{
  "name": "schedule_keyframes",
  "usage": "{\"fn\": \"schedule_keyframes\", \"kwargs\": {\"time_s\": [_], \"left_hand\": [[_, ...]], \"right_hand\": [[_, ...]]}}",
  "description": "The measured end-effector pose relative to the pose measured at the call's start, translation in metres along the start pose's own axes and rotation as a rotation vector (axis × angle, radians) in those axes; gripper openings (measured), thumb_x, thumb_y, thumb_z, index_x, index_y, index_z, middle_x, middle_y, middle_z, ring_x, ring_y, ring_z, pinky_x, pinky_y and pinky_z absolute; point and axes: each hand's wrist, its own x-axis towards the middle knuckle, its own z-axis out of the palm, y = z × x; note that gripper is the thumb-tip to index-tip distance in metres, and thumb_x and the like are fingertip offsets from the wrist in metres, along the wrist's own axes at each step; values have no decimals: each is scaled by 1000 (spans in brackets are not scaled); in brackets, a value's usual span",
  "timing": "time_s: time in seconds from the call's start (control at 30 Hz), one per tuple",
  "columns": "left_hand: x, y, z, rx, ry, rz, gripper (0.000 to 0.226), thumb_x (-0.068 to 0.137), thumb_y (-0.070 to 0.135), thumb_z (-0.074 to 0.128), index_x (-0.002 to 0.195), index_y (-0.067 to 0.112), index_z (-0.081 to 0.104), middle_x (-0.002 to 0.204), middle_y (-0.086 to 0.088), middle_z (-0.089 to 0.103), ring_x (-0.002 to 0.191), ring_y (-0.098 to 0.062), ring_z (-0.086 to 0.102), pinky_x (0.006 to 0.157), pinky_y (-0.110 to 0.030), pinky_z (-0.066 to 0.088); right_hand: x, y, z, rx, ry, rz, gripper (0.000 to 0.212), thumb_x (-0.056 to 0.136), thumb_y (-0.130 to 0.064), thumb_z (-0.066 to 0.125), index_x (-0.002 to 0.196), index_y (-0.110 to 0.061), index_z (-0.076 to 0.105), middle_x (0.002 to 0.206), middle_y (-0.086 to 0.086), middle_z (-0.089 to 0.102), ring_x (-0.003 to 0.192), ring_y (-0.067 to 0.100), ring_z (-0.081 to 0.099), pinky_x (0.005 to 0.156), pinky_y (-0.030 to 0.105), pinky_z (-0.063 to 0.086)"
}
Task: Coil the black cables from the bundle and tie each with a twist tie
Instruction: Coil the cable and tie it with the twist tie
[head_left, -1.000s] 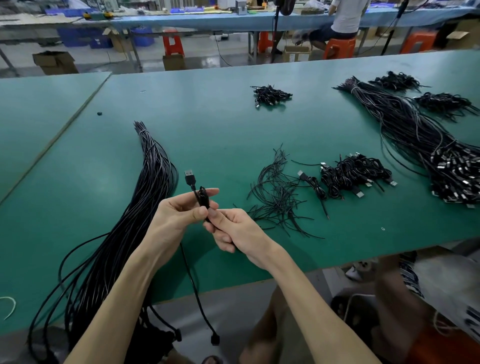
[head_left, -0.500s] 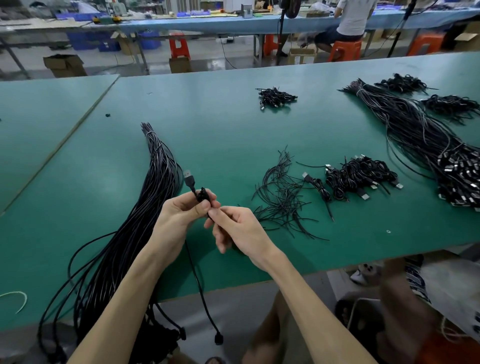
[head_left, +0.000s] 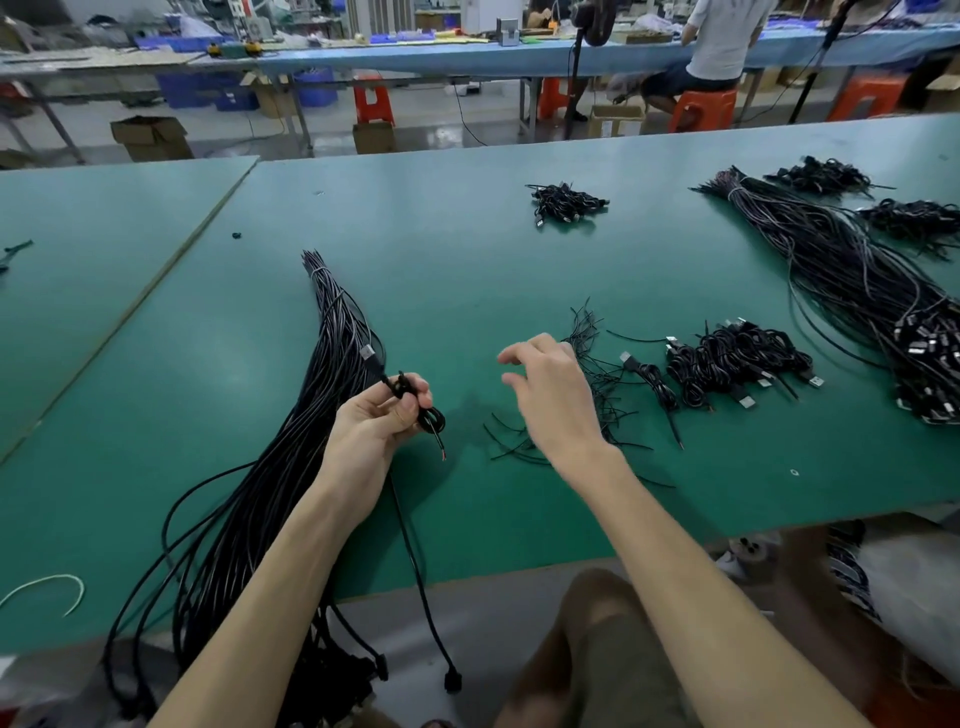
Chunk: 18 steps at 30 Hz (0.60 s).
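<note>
My left hand (head_left: 376, 421) grips a small coil of black cable (head_left: 428, 418) above the green table (head_left: 467, 270); a USB plug sticks up from it and another cable hangs past the table's front edge. My right hand (head_left: 553, 395) hovers with fingers spread and empty, over a loose heap of black twist ties (head_left: 597, 384). A long bundle of black cables (head_left: 311, 426) lies to the left of my left hand and spills over the table's edge. A pile of coiled cables (head_left: 737, 364) lies to the right of the twist ties.
A second long cable bundle (head_left: 857, 291) runs along the right side. Smaller coiled piles sit at the far middle (head_left: 566, 200) and far right (head_left: 821, 176). A person (head_left: 722, 47) sits at a far bench. My knee (head_left: 597, 649) is below the table's edge.
My right hand has let go of the cable and moved right, over the twist ties. My left hand keeps the coil, now turned with a loop below its fingers.
</note>
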Motion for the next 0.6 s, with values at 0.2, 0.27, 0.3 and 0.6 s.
{"fn": "schedule_keyframes", "kwargs": {"time_s": [0.2,0.27,0.3,0.6], "left_hand": [[-1,2,2,-9,-16,-12,15,90,16,65,91,22,78,88,2,67,85,-9,63,82,-25,56],[-2,2,3,-1,-24,-9,15,90,16,65,90,21,78,86,2,67,83,-9,63,82,-25,57],[-2,2,4,1,-23,-7,15,90,16,65,89,22,78,86,2,67,83,-9,63,82,-26,57],[-2,3,5,6,-13,-6,13,89,18,66,90,22,78,86,1,67,84,-9,63,80,-23,56]], "right_hand": [[12,24,0,-268,-145,11,25,101,-1,60,121,-11,70,121,7,63,117,24,48,98,34,43],[14,22,0,-269,-170,26,20,102,-2,59,117,-8,70,116,9,63,114,25,49,92,35,47],[15,21,0,-268,-177,23,18,102,-3,58,115,-6,71,113,9,63,113,25,50,89,34,48],[15,13,-4,-61,-6,6,14,98,-7,67,107,-7,78,103,5,65,105,22,50,91,31,44]]}}
